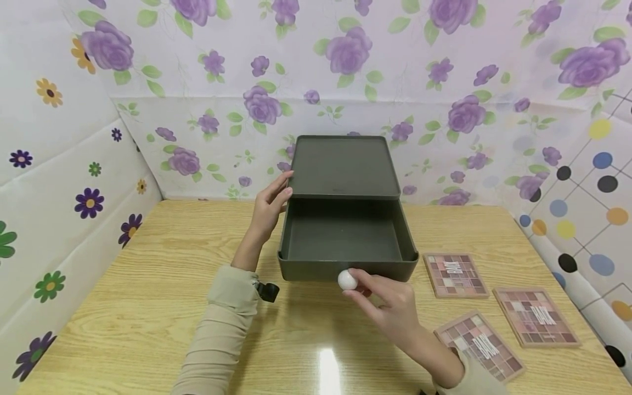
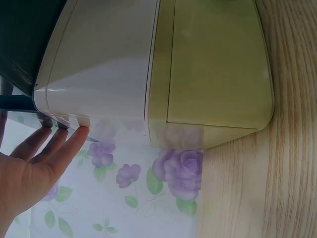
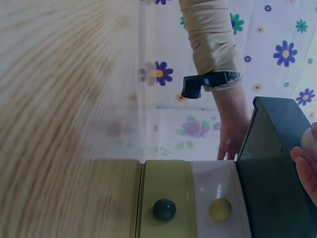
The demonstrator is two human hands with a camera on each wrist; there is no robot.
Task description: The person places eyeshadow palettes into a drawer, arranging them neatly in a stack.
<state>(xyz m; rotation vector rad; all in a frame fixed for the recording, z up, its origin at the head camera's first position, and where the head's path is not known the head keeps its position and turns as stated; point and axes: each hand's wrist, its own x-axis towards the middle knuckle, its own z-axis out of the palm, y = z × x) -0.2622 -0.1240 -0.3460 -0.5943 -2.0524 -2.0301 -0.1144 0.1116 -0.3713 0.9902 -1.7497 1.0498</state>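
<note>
A small chest of stacked drawers stands on the table, its dark green top (image 1: 343, 164) at the back. The dark green top drawer (image 1: 306, 270) is pulled out toward me, its inside bare. My right hand (image 1: 392, 307) pinches the round white knob (image 1: 348, 280) on its front between thumb and fingers. My left hand (image 1: 268, 211) rests its extended fingers on the chest's left side. In the left wrist view those fingertips touch the side near the white middle tier (image 2: 99, 64). Below sits a yellow-green tier (image 2: 218, 64). The right wrist view shows a yellow knob (image 3: 220, 209) and a dark green knob (image 3: 164, 210) on the lower drawers.
Three eyeshadow palettes lie at the right of the wooden table (image 1: 148, 307): one by the chest (image 1: 455, 277), another farther right (image 1: 537, 318), and a nearer one (image 1: 479, 345) behind the right forearm. Floral sheets (image 1: 207, 71) hang behind and beside the table.
</note>
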